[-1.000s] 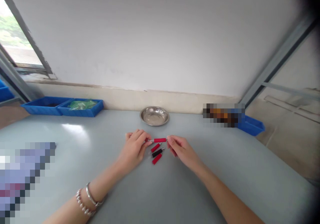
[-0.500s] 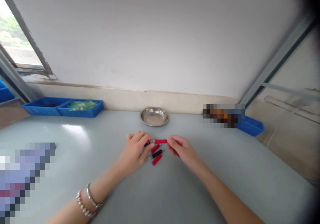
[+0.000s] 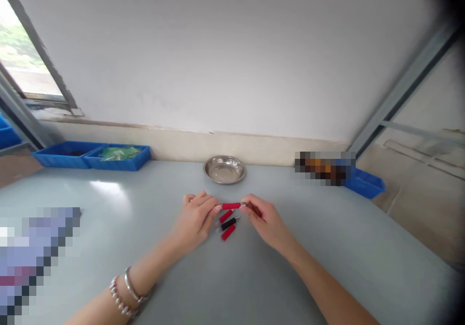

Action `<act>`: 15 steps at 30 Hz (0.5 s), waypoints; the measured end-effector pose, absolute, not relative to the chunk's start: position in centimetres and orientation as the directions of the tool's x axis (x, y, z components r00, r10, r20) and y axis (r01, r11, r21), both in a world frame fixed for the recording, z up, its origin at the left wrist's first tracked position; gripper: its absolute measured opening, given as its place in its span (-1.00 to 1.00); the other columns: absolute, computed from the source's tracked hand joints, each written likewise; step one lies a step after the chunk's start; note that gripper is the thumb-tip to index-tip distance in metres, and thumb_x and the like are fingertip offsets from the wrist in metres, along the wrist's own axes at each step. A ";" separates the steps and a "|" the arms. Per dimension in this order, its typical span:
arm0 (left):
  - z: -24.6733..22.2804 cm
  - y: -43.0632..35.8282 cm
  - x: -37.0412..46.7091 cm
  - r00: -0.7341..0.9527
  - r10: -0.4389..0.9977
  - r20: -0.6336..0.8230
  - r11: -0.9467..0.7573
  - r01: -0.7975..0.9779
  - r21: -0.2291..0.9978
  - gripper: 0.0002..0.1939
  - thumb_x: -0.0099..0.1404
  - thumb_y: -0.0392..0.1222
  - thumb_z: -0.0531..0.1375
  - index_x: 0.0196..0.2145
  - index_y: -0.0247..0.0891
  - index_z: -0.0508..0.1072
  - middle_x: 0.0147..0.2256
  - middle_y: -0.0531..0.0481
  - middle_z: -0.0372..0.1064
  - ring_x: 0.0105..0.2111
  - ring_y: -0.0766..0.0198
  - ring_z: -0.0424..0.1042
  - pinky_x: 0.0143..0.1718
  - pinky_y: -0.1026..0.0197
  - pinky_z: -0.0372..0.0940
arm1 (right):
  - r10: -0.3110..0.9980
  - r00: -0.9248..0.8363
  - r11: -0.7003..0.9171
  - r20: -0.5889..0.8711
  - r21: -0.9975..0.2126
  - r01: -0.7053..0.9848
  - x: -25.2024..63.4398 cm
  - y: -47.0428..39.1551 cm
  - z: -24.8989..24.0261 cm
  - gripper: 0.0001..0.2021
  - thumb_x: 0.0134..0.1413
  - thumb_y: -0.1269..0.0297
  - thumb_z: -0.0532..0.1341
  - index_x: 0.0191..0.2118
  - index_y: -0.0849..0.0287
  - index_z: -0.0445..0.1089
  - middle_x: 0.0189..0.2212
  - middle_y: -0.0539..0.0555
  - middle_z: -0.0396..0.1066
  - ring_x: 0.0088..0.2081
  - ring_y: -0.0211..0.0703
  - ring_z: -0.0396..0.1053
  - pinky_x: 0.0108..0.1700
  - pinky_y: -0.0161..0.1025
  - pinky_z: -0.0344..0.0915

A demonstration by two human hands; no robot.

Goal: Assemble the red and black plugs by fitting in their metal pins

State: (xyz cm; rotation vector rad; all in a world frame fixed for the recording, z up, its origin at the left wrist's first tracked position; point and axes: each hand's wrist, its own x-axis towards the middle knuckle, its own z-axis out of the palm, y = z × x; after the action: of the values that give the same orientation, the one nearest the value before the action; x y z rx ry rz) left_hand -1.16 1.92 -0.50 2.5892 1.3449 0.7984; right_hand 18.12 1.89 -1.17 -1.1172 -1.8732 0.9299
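A red pen barrel [image 3: 231,206] is held level between my two hands, just above the table. My left hand [image 3: 198,216] pinches its left end between thumb and fingers, which hide that end. At the right end, a silvery tip shows where the thumb and fingers of my right hand [image 3: 262,216] are closed on it. Below the hands lie two short red pen pieces, one red piece [image 3: 225,215] farther back and another red piece [image 3: 228,232] nearer me. Between them is a black pen piece [image 3: 229,224] with a silvery pointed end.
A shallow steel bowl [image 3: 224,170] stands by the wall, beyond my hands. At the back left are two blue bins [image 3: 112,163], one with a green plastic bag [image 3: 120,153]. Another blue bin [image 3: 365,182] stands at the right, beside a blurred-out patch. The grey table [image 3: 174,286] spreads around.
The red barrel has shifted slightly left, up against my left fingers. A silvery tip now shows at its right end, and the black part by my left fingers is out of sight.
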 end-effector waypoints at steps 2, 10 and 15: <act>-0.5 1.9 -1.2 0.457 0.789 0.412 -0.596 0.733 0.329 -0.68 0.34 -0.20 -0.17 -0.51 -0.26 0.22 -0.54 0.06 0.22 -0.45 0.28 0.15 -0.33 0.14 -0.04 | 0.928 -0.322 0.302 0.187 -0.883 0.358 18.1 1.9 -1.2 -0.77 0.10 0.08 0.02 -0.35 0.15 0.20 -0.63 -0.11 -0.02 -0.57 -0.33 -0.03 -0.51 -0.38 -0.03; -1.0 2.1 -1.3 0.483 0.765 0.427 -0.625 0.716 0.310 -0.71 0.33 -0.19 -0.14 -0.47 -0.24 0.25 -0.51 0.05 0.26 -0.43 0.27 0.17 -0.35 0.16 -0.04 | 0.931 -0.333 0.262 0.151 -0.911 0.319 18.1 2.1 -1.3 -0.61 0.14 0.00 -0.09 -0.55 0.17 0.10 -0.64 -0.07 0.03 -0.59 -0.33 -0.01 -0.54 -0.37 -0.02; -0.9 2.0 -1.3 0.469 0.769 0.434 -0.616 0.725 0.308 -0.71 0.33 -0.20 -0.14 -0.47 -0.24 0.25 -0.52 0.06 0.26 -0.44 0.27 0.17 -0.33 0.16 -0.04 | 0.926 -0.335 0.280 0.172 -0.909 0.308 18.2 2.3 -1.5 -0.70 0.11 0.03 -0.01 -0.44 0.16 0.17 -0.63 -0.09 0.02 -0.57 -0.33 0.00 -0.52 -0.37 0.00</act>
State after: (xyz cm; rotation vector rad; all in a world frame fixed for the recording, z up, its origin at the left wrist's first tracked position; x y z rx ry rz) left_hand -1.26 1.99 -0.89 2.6221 1.3372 0.8394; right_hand 18.17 2.33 -1.49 -1.1183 -1.8065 1.0509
